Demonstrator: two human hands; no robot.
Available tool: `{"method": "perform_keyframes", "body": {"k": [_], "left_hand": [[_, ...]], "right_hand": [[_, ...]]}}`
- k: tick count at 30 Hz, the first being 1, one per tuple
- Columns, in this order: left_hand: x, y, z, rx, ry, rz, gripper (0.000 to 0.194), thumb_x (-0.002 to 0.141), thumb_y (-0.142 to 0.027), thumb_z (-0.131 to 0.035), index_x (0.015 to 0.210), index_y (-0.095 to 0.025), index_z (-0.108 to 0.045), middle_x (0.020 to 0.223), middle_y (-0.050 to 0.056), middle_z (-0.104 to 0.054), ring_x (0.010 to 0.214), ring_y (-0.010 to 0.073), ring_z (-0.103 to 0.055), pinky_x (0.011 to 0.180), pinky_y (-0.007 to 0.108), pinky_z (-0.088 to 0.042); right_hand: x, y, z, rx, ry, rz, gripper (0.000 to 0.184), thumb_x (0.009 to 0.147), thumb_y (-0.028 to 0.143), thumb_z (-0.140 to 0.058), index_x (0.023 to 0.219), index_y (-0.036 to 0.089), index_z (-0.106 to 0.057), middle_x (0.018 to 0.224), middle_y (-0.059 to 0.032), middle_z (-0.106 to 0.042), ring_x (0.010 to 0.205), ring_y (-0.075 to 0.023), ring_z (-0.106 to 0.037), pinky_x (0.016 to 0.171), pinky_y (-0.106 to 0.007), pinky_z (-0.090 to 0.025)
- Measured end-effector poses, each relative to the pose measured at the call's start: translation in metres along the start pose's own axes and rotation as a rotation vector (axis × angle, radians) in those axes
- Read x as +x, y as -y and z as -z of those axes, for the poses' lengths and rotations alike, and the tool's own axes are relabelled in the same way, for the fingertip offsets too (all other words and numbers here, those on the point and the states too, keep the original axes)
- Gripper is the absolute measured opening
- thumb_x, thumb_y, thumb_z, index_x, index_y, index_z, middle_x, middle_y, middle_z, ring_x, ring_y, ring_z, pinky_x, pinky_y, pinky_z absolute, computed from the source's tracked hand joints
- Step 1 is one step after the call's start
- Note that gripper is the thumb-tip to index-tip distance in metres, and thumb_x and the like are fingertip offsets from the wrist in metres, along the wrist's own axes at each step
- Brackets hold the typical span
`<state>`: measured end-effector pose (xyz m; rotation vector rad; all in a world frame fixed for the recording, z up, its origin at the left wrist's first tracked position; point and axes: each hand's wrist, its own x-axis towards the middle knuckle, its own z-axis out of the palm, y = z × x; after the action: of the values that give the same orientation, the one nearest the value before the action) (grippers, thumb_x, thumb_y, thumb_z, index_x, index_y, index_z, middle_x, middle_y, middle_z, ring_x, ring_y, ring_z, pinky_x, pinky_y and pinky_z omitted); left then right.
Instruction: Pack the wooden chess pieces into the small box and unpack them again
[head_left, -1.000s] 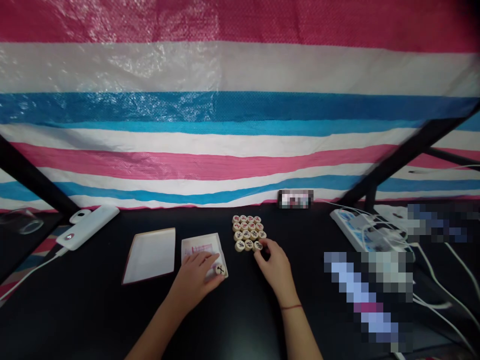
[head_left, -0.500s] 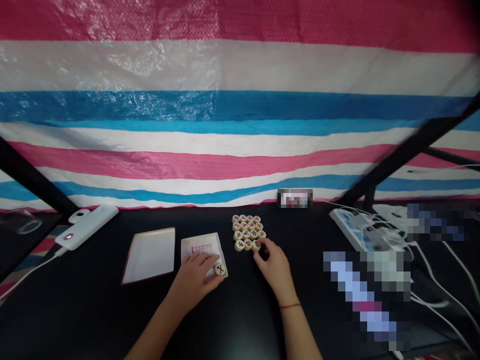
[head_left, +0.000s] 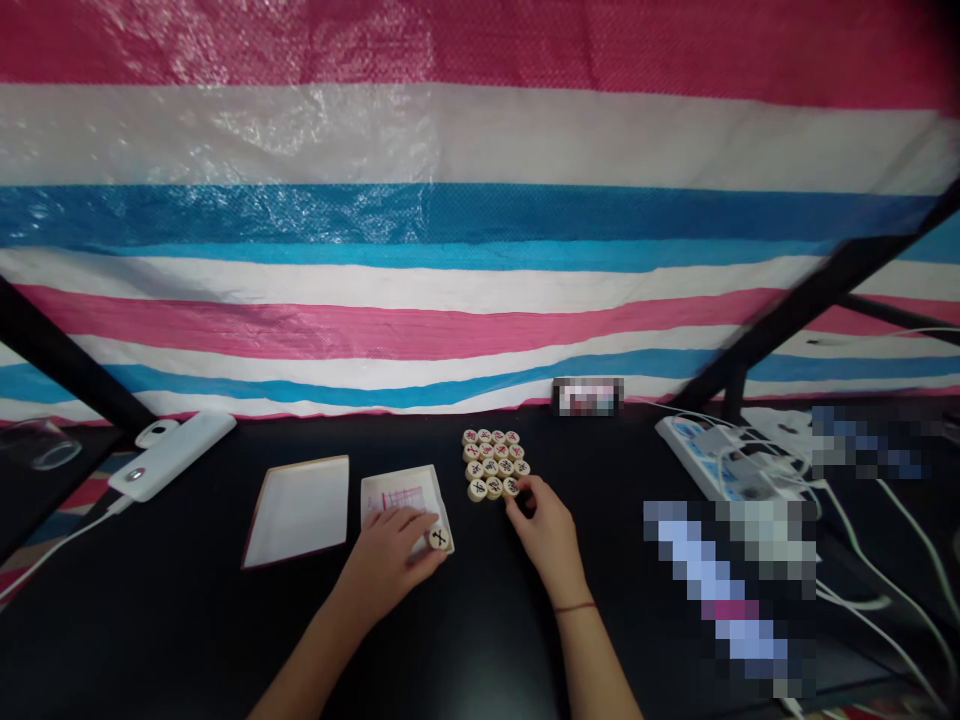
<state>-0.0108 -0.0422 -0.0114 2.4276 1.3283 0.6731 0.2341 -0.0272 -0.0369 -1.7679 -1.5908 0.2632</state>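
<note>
My left hand (head_left: 394, 555) reaches over a shallow white box (head_left: 431, 485) with a reddish printed sheet inside. Between its thumb and fingers is a round Chinese chess piece (head_left: 438, 538) with a black character, at the box's right front corner. More pale round pieces lie side by side in several rows on the black table, with red-marked ones (head_left: 485, 437) at the back and black-marked ones (head_left: 494, 488) at the front. My right hand (head_left: 547, 525) has its thumb and forefinger closed at the front row's rightmost piece (head_left: 511, 487). The left palm hides part of the box.
An upturned box lid (head_left: 300, 510) lies left of the box. Farther left is a white device with a cable (head_left: 176, 455). At right sit a power strip (head_left: 697, 460), tangled white cables (head_left: 855, 600) and blurred-out items. A striped sheet (head_left: 450, 330) hangs behind the table.
The view has shifted very slightly. Both hands and the pieces stay practically where they were.
</note>
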Motion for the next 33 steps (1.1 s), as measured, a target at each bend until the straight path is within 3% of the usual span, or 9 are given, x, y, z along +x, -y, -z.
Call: {"method": "perform_keyframes", "body": {"k": [5,9,11,13,16,26,33], "left_hand": [[-0.001,-0.003,0.001,0.024,0.034,-0.008,0.024,0.085,-0.027,-0.061,0.108,-0.023,-0.065,0.103,0.005,-0.071,0.095,0.0232,-0.066,0.088,0.04,-0.046],[-0.001,-0.005,-0.002,0.05,0.043,-0.033,0.03,0.084,-0.026,-0.061,0.114,-0.022,-0.063,0.11,0.006,-0.07,0.102,0.0252,-0.065,0.092,0.043,-0.046],[-0.001,-0.007,-0.002,0.055,0.056,-0.047,0.033,0.084,-0.026,-0.06,0.117,-0.022,-0.061,0.114,0.007,-0.069,0.105,0.0256,-0.064,0.092,0.043,-0.047],[0.0,-0.008,-0.003,0.06,0.081,-0.056,0.032,0.085,-0.024,-0.059,0.117,-0.021,-0.061,0.114,0.007,-0.069,0.104,0.0253,-0.064,0.091,0.043,-0.048],[0.001,-0.009,-0.003,0.067,0.109,-0.062,0.028,0.084,-0.019,-0.058,0.112,-0.02,-0.061,0.11,0.007,-0.07,0.101,0.0251,-0.065,0.09,0.044,-0.049],[-0.001,-0.006,-0.008,-0.076,0.008,-0.083,0.037,0.083,-0.014,-0.057,0.119,-0.022,-0.058,0.116,0.008,-0.066,0.106,0.0234,-0.062,0.094,0.041,-0.051],[0.003,-0.009,-0.003,-0.303,-0.061,-0.014,0.028,0.089,-0.019,-0.051,0.113,-0.025,-0.062,0.112,0.006,-0.065,0.103,0.0199,-0.062,0.094,0.036,-0.051]], "right_hand": [[0.001,0.004,0.004,-0.002,-0.043,0.032,0.015,0.082,0.033,-0.052,0.088,0.02,-0.057,0.08,-0.0043,-0.061,0.07,-0.0183,-0.056,0.063,-0.028,-0.044],[-0.002,0.026,0.006,0.123,-0.117,0.102,0.015,0.087,0.031,-0.049,0.087,0.019,-0.059,0.081,-0.0051,-0.061,0.074,-0.0183,-0.058,0.07,-0.029,-0.047],[-0.007,0.042,0.004,0.257,0.018,0.186,0.02,0.091,0.029,-0.045,0.09,0.019,-0.063,0.086,-0.0063,-0.066,0.081,-0.0181,-0.062,0.077,-0.029,-0.048],[-0.013,0.056,-0.002,0.34,0.235,0.267,0.024,0.094,0.028,-0.043,0.097,0.02,-0.066,0.092,-0.0059,-0.069,0.087,-0.0175,-0.064,0.082,-0.027,-0.049],[-0.019,0.07,-0.01,0.333,0.423,0.306,0.029,0.097,0.03,-0.04,0.1,0.022,-0.069,0.091,-0.0047,-0.07,0.086,-0.0169,-0.065,0.081,-0.026,-0.049],[-0.021,0.074,-0.014,0.339,0.449,0.276,0.042,0.101,0.036,-0.031,0.091,0.019,-0.068,0.082,-0.0044,-0.068,0.08,-0.0159,-0.063,0.076,-0.025,-0.047],[-0.019,0.071,-0.006,0.434,0.424,0.294,0.03,0.097,0.028,-0.037,0.101,0.019,-0.066,0.083,-0.0039,-0.066,0.081,-0.0156,-0.061,0.079,-0.026,-0.047]]}}
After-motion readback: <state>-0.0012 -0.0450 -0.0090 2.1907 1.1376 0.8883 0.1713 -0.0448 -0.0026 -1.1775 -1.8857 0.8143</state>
